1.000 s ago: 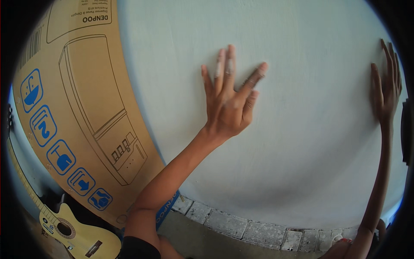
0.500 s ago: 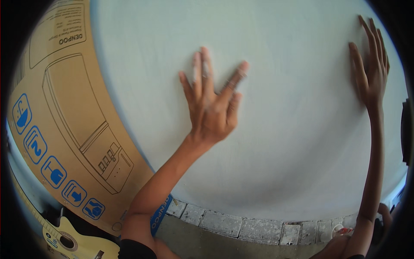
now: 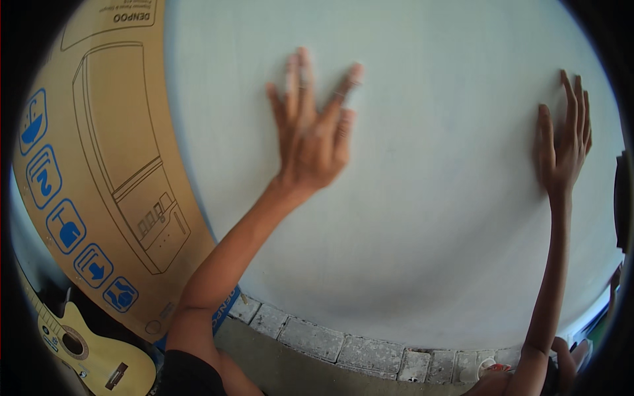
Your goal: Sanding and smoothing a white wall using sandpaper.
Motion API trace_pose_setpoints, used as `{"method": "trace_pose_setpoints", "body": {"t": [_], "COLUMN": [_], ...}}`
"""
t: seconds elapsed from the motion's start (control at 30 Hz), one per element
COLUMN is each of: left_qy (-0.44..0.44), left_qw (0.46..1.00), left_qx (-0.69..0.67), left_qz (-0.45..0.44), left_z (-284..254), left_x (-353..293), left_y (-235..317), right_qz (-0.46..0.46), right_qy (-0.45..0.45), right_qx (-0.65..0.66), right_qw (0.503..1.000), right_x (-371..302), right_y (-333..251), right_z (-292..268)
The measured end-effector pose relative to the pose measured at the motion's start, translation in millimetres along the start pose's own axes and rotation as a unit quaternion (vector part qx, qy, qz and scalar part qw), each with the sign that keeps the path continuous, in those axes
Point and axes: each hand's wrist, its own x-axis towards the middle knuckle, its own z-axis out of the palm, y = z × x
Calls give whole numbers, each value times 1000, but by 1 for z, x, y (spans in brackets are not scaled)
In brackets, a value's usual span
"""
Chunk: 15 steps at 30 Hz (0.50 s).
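Observation:
A pale, smooth wall [image 3: 422, 198] fills most of the view. My left hand [image 3: 309, 142], fingers spread wide, rests against it left of centre; whitish smears show on the fingers. Farther right, my right hand [image 3: 564, 152] lies flat on the same wall with fingers stretched upward and the thumb apart. Neither hand holds anything. Motion blurs the left fingers slightly.
A tall brown cardboard box [image 3: 119, 165] with blue icons stands along the wall at left. Below it lies a yellowish guitar [image 3: 99, 353]. Grey bricks [image 3: 310, 340] edge the wall's foot. A small white-and-red object [image 3: 487, 369] shows low right, partly hidden.
My view has tilted, shifting the box and guitar. My right hand has slid lower on the wall. My left hand sits slightly higher and farther left in the picture, fingers still spread.

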Motion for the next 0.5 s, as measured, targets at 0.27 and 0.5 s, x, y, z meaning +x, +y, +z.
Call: {"method": "trace_pose_setpoints", "body": {"t": [0.27, 0.5], "left_qy": [-27, 43], "left_qw": [998, 998], "left_qx": [1, 10], "left_qz": [63, -39], "left_z": [-2, -15], "left_x": [-1, 13], "left_y": [-1, -48], "right_qz": [1, 0], "right_qy": [-3, -3], "right_qx": [5, 33], "right_qw": [1000, 999], "right_x": [1, -1], "right_y": [-21, -30], "right_z": [-3, -6]}}
